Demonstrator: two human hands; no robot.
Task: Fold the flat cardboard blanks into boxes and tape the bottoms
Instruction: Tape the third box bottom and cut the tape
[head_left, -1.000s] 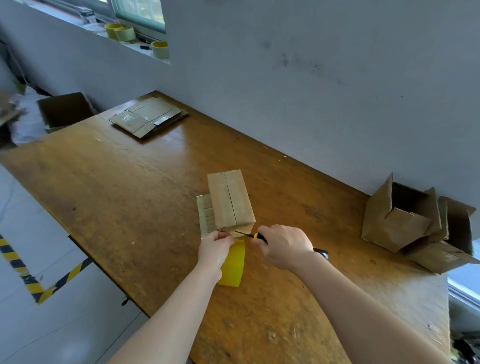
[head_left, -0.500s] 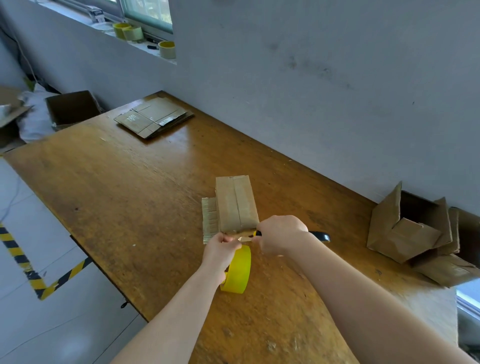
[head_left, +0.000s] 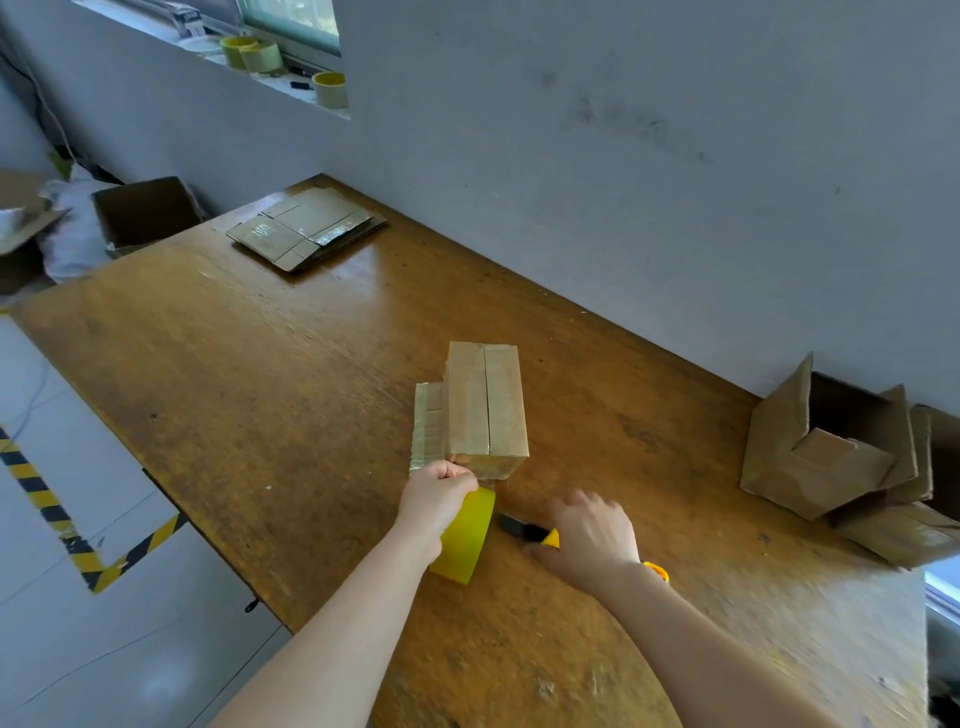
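Observation:
A small cardboard box (head_left: 485, 405) lies on the wooden table (head_left: 260, 374), its taped seam facing up and one flap (head_left: 428, 426) sticking out on the left. My left hand (head_left: 439, 493) grips a yellow tape roll (head_left: 467, 540) right at the box's near end. To the right of the roll, my right hand (head_left: 592, 535) is low over the table, curled round a black and yellow utility knife (head_left: 519, 527). The knife's black tip points toward the roll. The fingers are blurred.
A stack of flat cardboard blanks (head_left: 306, 228) lies at the table's far left corner. Folded open boxes (head_left: 831, 457) are piled against the wall on the right. Spare tape rolls (head_left: 260, 54) sit on the window sill. An open carton (head_left: 140, 213) stands beyond the table's left end.
My right hand has drawn the knife away from the box's near end, down and to the right, close to the table. My left hand and the roll stayed by the box.

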